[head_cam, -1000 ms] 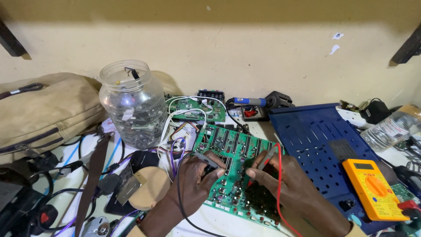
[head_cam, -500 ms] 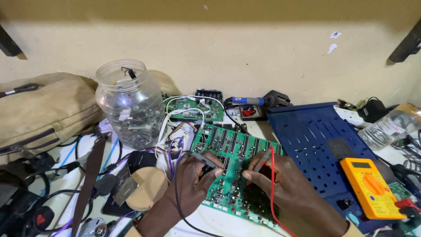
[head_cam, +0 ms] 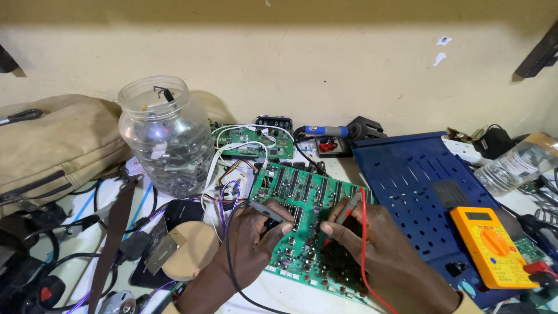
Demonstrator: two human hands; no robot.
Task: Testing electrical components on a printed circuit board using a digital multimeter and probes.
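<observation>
A large green circuit board (head_cam: 302, 192) lies tilted on the bench in front of me. My left hand (head_cam: 250, 241) grips a black test probe (head_cam: 268, 210) with a black lead, its tip on the board. My right hand (head_cam: 372, 247) grips a second probe (head_cam: 347, 208) with a red lead, its tip pressed onto the board's middle. The red wire (head_cam: 364, 244) loops over my right hand. A yellow multimeter (head_cam: 489, 245) lies to the right on a blue perforated panel (head_cam: 407, 180).
A clear plastic jar (head_cam: 165, 136) of small parts stands at the left beside a tan bag (head_cam: 55, 145). A smaller green board (head_cam: 253, 142) and a soldering iron (head_cam: 328, 132) sit by the wall. Cables and adapters (head_cam: 75, 244) crowd the lower left. A plastic bottle (head_cam: 514, 166) lies at the right.
My view has shifted slightly. Both hands have stayed on the board, with the probe tips nudged a little across its components.
</observation>
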